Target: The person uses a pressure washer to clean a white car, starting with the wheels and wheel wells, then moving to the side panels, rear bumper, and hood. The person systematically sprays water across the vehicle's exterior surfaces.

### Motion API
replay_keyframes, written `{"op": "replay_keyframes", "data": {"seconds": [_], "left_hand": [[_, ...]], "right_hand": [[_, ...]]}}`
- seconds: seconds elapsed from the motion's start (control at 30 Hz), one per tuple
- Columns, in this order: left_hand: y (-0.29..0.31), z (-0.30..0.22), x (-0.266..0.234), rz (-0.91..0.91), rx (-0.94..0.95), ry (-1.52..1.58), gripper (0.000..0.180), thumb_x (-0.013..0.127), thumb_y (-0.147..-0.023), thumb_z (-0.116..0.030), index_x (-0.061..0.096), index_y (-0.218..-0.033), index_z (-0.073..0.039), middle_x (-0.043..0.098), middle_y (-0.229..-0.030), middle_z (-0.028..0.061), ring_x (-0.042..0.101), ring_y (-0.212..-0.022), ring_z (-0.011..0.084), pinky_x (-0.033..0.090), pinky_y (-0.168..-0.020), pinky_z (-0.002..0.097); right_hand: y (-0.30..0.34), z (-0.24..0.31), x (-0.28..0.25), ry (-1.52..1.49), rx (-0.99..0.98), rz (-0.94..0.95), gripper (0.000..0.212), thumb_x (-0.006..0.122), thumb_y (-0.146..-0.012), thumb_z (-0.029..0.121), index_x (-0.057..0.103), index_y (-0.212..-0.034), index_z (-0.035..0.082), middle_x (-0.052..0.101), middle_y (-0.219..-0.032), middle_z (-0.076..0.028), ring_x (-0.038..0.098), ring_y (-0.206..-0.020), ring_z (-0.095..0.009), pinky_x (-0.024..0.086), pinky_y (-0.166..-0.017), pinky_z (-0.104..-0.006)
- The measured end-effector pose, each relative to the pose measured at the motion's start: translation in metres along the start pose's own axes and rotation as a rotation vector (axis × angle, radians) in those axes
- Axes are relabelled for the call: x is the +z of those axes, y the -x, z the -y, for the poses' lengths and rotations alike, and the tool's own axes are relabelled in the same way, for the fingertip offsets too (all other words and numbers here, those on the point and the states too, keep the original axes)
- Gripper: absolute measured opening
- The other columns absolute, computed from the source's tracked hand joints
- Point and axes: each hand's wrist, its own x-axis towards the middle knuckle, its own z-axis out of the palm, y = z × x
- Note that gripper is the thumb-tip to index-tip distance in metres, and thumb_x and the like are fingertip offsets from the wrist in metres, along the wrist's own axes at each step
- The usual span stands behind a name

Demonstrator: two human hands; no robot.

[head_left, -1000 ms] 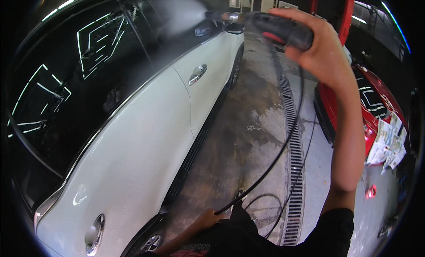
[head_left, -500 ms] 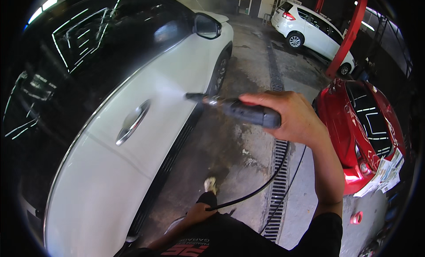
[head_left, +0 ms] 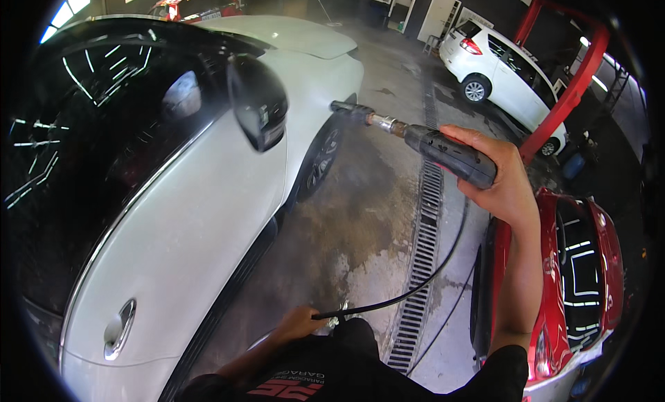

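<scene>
My right hand (head_left: 500,172) is closed around the dark grip of a pressure washer gun (head_left: 450,153), raised at right of centre. Its metal and black nozzle points left at the front fender of a white car (head_left: 187,215), and a faint mist hangs by the fender. The nozzle tip is near the front wheel (head_left: 321,159) and apart from the body. Low in the view, my left hand (head_left: 298,324) grips the black hose (head_left: 388,304), which loops up toward the gun. The car's black side mirror (head_left: 258,104) and chrome door handle (head_left: 120,330) are on this side.
A slotted floor drain (head_left: 414,298) runs along the wet concrete to my right. Beyond it stand a red car (head_left: 544,340), a red lift post (head_left: 578,90) and another white car (head_left: 502,66). A further red car (head_left: 201,4) is at the far left.
I have moved forward along the white car. The nozzle has gone from pointing at the front door to pointing at the front fender. Both hands keep their hold.
</scene>
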Motion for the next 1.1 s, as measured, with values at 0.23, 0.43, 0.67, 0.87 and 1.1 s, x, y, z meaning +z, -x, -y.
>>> {"op": "replay_keyframes", "data": {"seconds": [0.23,0.43,0.67,0.87,1.1], "left_hand": [[-0.213,-0.104,-0.026,-0.060,-0.031,-0.105,0.051,0.070,-0.088,-0.060,0.081,-0.102,-0.012,0.073,-0.078,0.0143,0.072,-0.073,0.0318,0.051,-0.065,0.0443],[-0.382,-0.209,-0.025,-0.151,0.047,-0.092,0.052,0.069,-0.088,-0.059,0.080,-0.100,-0.010,0.074,-0.085,0.0169,0.073,-0.083,0.0349,0.055,-0.073,0.0465],[-0.546,-0.333,-0.098,-0.164,-0.071,-0.114,0.048,0.069,-0.088,-0.056,0.080,-0.101,-0.012,0.075,-0.096,0.0178,0.072,-0.094,0.0381,0.055,-0.082,0.0515],[-0.727,-0.398,-0.169,-0.141,-0.109,-0.143,0.044,0.069,-0.088,-0.053,0.079,-0.103,-0.012,0.076,-0.101,0.0172,0.072,-0.098,0.0389,0.056,-0.086,0.0527],[-0.928,-0.487,-0.287,-0.117,-0.193,-0.127,0.042,0.069,-0.087,-0.050,0.079,-0.101,-0.012,0.075,-0.102,0.0178,0.072,-0.100,0.0392,0.056,-0.087,0.0526]], "right_hand": [[-0.104,-0.227,-0.018,0.296,0.041,-0.023,0.069,0.071,-0.065,-0.004,0.069,-0.132,0.012,0.073,-0.123,-0.014,0.072,-0.108,-0.035,0.056,-0.092,-0.0364],[-0.186,-0.333,-0.017,-0.177,-0.404,0.188,0.065,0.078,-0.069,0.005,0.070,-0.132,0.019,0.076,-0.113,-0.010,0.074,-0.095,-0.032,0.059,-0.078,-0.0363],[-0.289,-0.537,-0.029,-0.168,-0.360,0.217,0.064,0.076,-0.071,-0.001,0.070,-0.132,0.017,0.076,-0.114,-0.010,0.075,-0.095,-0.030,0.060,-0.082,-0.0366],[-0.410,-0.771,-0.022,-0.173,-0.193,0.155,0.067,0.073,-0.067,-0.004,0.070,-0.132,0.014,0.074,-0.119,-0.016,0.073,-0.105,-0.033,0.057,-0.090,-0.0350],[-0.531,-1.016,0.001,-0.085,0.062,0.337,0.068,0.071,-0.068,-0.003,0.067,-0.134,0.012,0.075,-0.116,-0.017,0.074,-0.104,-0.034,0.056,-0.088,-0.0364]]}}
